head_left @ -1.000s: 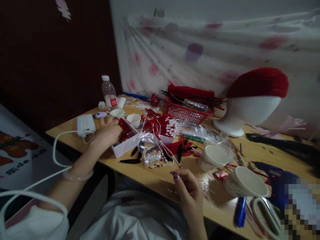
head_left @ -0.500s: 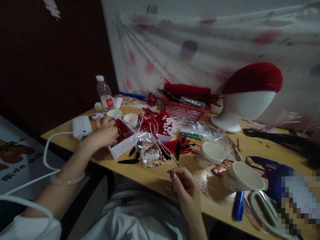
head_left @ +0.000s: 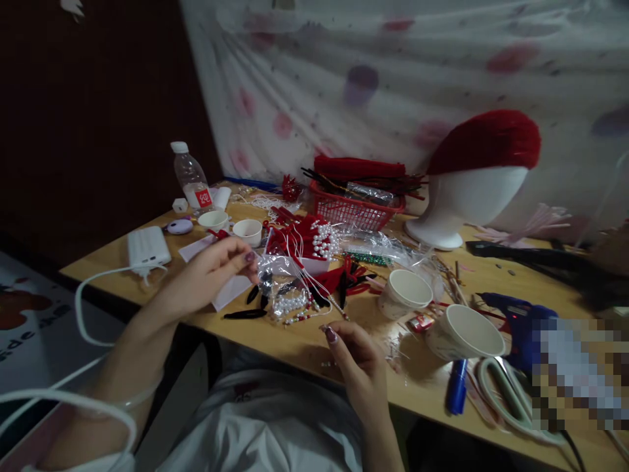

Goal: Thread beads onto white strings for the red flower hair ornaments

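Observation:
My left hand (head_left: pixel 221 267) hovers over a white box (head_left: pixel 230 292), its thumb and fingers drawn together; whatever they may hold is too small to make out. Low at the table's front edge, my right hand (head_left: pixel 361 360) is closed in a pinch, and a tiny thing at its fingertips cannot be named. Between the hands lie a clear plastic bag (head_left: pixel 275 265), white beads (head_left: pixel 289 305) and a string of red and white beads (head_left: pixel 301 318). Behind them is a red bundle with white-beaded tips (head_left: pixel 324 239).
Two paper cups, a nearer one (head_left: pixel 466 331) and a farther one (head_left: pixel 407 292), stand at right. Close by are a blue marker (head_left: pixel 457 387), scissors (head_left: pixel 506 390) and a blue glue gun (head_left: pixel 523 321). A red basket (head_left: pixel 351 208), a foam head (head_left: pixel 479 200) and a bottle (head_left: pixel 189 174) stand behind.
My left hand has risen out of the white box and moved right, its fingers now together. My right hand keeps its pinch. The view has shifted slightly.

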Demonstrator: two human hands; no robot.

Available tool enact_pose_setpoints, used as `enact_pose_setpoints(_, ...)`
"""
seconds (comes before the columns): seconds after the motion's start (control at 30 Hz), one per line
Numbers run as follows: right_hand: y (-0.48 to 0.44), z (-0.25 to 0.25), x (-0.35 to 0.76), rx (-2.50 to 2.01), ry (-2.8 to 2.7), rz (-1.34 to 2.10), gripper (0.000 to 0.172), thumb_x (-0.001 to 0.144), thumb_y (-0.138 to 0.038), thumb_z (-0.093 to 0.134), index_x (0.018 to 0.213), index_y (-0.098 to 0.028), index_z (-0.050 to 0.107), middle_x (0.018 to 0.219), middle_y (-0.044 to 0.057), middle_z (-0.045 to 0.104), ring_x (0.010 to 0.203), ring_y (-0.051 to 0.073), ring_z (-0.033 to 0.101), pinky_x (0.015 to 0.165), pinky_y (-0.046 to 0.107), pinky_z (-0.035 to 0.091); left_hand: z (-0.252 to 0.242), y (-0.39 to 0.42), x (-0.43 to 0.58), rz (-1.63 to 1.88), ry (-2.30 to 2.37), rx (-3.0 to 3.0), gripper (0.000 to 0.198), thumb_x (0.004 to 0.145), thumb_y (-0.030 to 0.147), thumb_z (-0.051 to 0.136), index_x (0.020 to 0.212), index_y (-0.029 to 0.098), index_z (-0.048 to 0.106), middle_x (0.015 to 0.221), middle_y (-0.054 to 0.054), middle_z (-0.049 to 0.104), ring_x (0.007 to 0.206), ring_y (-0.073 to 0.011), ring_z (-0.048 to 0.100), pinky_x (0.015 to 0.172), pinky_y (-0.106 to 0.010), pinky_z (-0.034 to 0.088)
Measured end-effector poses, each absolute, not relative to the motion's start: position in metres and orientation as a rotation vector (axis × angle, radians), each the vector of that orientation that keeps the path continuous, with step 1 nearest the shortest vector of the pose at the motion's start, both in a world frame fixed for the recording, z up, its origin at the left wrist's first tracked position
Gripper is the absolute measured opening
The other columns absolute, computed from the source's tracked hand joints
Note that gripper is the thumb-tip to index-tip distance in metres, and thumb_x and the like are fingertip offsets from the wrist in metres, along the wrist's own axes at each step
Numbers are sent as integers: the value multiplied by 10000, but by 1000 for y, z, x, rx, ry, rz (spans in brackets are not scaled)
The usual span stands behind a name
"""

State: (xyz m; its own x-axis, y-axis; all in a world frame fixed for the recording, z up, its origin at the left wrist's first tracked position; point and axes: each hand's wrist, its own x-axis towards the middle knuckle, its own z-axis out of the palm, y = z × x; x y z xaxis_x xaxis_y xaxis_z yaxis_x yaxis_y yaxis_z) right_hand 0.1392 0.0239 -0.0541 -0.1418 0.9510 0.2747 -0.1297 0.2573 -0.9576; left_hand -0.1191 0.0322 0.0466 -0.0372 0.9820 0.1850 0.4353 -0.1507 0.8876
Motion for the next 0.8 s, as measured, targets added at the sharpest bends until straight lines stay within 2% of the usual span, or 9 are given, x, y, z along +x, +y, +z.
enact_pose_setpoints(0.13,24,-53,139,-827,-1370,1120,116,887,-322,703,853,-244,782,762,26,764,659,143,657,583,191,503,28,28,-72,1125,1151,1299,498,735,639,746,774,167,591,679,7,627,628,-148,621,648,-279,495)
enact_pose_setpoints(0.23,23,-52,139,-811,-1363,1097,97,887,-292,703,857,-257,789,760,15,773,658,137,672,583,183,515,10,27,-39,1161,1065,1140,498,720,615,776,763,148,605,690,16,611,621,-112,593,662,-250,479)
enact_pose_setpoints(0.33,22,-52,139,-787,-1374,1134,104,901,-275,693,874,-267,793,767,7,771,657,126,676,581,172,513,-2,25,-17,1210,1018,947,496,668,578,827,749,145,598,650,42,557,573,-67,494,564,-187,410)
enact_pose_setpoints(0.47,20,-52,139,-733,-1337,1210,114,922,-284,678,896,-275,789,798,9,777,741,142,719,686,198,555,-6,21,-2,1082,992,640,516,537,503,895,733,160,563,646,49,533,548,-62,454,451,-152,334)
enact_pose_setpoints(0.67,18,-49,139,-686,-1285,1351,138,932,-339,675,891,-251,773,814,25,760,687,144,704,669,232,578,-10,20,8,1078,1071,589,445,594,471,825,634,179,492,521,93,438,383,-13,276,332,-130,177)
enact_pose_setpoints(0.8,17,-49,139,-706,-1225,1334,167,918,-382,691,849,-241,748,680,-3,674,581,120,609,551,202,530,-9,22,11,1069,1069,605,520,566,568,835,636,184,491,495,93,440,351,-10,276,315,-133,189)
